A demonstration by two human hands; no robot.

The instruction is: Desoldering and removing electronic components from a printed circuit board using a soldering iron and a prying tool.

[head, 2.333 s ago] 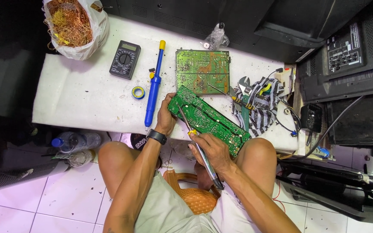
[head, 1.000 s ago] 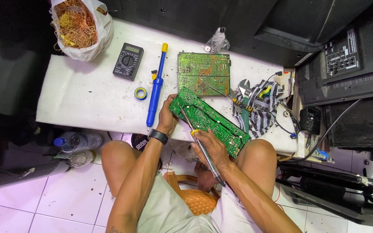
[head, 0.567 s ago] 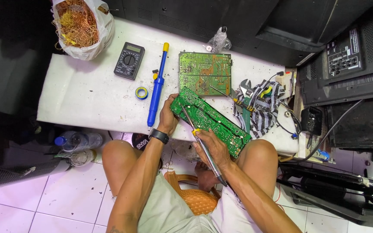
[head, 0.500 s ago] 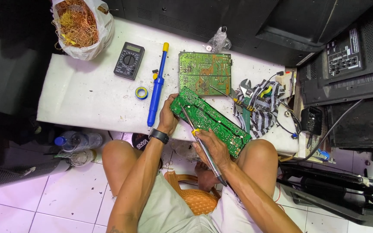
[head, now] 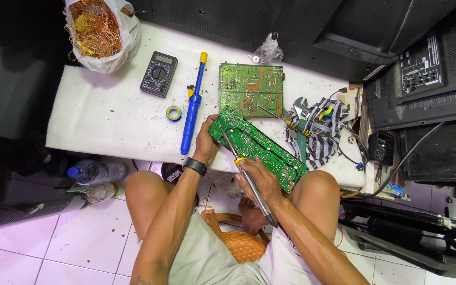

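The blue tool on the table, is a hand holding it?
No, the blue tool lies alone on the table; the left hand grips the green board and the right hand holds a soldering iron.

Both forearms reach forward from the seated body, elbows bent, knees spread wide below them. The left hand [head: 206,145] is out ahead with a dark band on its wrist, fingers curled forward and thumb side turned inward, closed in a grip. The right hand [head: 259,182] sits lower and closer to the body, knuckles up, fingers wrapped in a pen-style pinch, wrist angled inward towards the left. The two hands are near each other, not touching.
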